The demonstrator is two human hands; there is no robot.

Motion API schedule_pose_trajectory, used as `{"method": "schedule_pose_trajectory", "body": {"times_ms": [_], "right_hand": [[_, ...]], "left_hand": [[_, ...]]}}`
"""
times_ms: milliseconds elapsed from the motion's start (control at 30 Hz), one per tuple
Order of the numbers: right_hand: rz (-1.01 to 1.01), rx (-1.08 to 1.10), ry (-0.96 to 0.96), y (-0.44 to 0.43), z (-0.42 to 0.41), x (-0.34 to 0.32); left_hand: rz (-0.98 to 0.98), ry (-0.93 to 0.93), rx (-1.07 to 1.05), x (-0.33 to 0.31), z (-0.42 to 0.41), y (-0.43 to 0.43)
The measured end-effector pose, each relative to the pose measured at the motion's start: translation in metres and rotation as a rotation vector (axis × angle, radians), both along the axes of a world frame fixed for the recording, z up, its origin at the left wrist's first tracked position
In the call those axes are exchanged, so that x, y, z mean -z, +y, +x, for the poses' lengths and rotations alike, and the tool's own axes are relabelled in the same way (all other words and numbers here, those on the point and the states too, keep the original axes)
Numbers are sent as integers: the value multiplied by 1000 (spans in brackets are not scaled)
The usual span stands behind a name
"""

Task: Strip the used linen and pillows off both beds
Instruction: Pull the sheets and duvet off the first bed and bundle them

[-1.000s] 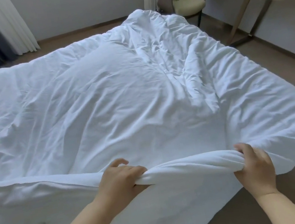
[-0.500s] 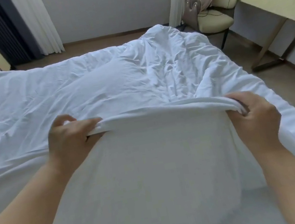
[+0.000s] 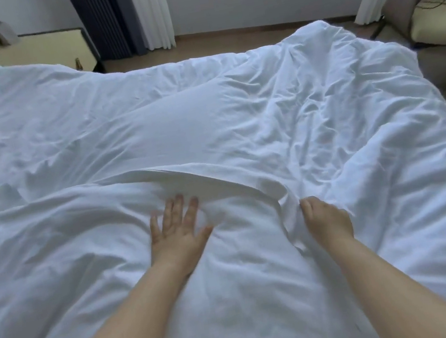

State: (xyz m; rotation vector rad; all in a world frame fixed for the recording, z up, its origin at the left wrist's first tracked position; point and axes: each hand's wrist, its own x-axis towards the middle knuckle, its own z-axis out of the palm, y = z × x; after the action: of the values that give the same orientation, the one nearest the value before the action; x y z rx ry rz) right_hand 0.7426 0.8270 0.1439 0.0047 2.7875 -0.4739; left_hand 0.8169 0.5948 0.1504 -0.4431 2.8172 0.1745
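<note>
- Head view: left hand [image 3: 177,229] flat, fingers spread, on white cotton duvet cover [image 3: 209,129] spread beneath both hands.
- Right hand [image 3: 326,218] pinches its folded edge.
- My risk call: one-handed pull bunches fabric, pinch slips.

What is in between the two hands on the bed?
Only rumpled white sheet, seen in the head view. It lies between the flat left hand and the right hand, which grips its folded edge.
</note>
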Motion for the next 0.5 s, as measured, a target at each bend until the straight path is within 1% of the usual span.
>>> {"method": "schedule_pose_trajectory", "body": {"times_ms": [67, 100, 167, 233, 367, 433, 500], "right_hand": [[-100, 23, 40, 3, 15, 0], [-101, 12, 63, 4, 25, 0], [-43, -42, 47, 13, 51, 2], [21, -47, 3, 27, 77, 1], [202, -4, -59, 58, 114, -3], [211, 52, -83, 72, 133, -4], [205, 85, -120, 84, 151, -3]], "left_hand": [[22, -1, -10, -3, -1, 2], [21, 4, -12, -3, 2, 4], [38, 10, -14, -6, 12, 8], [51, 34, 30, -9, 27, 14], [85, 105, 170, -6, 44, 35], [54, 108, 293, -7, 48, 48], [69, 100, 401, -1, 58, 63]]}}
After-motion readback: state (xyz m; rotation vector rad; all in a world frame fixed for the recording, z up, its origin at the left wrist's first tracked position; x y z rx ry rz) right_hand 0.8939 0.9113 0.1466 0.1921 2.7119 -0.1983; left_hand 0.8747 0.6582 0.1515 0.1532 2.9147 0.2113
